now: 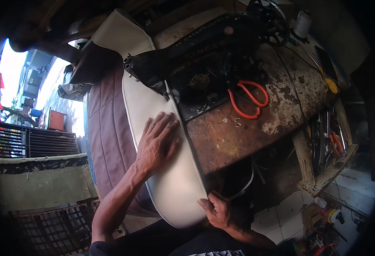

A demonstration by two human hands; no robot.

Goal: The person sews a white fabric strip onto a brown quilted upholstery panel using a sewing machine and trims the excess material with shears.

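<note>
While I watch remotely, the left hand [156, 143] lies flat on the cream panel [177, 200], fingers outstretched.
The panel runs lengthwise under the sewing machine [187, 51]; the right hand [218, 211], nearer the rounded end, seemingly pinches its edge.

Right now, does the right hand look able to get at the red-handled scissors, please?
Probably yes, if the right hand releases the cream piece: nothing seems to cover the scissors' red loops.

Small pale capitals [197, 36] along top of black sewing machine [170, 59]; larger, dimmer word [206, 49] below.
</note>
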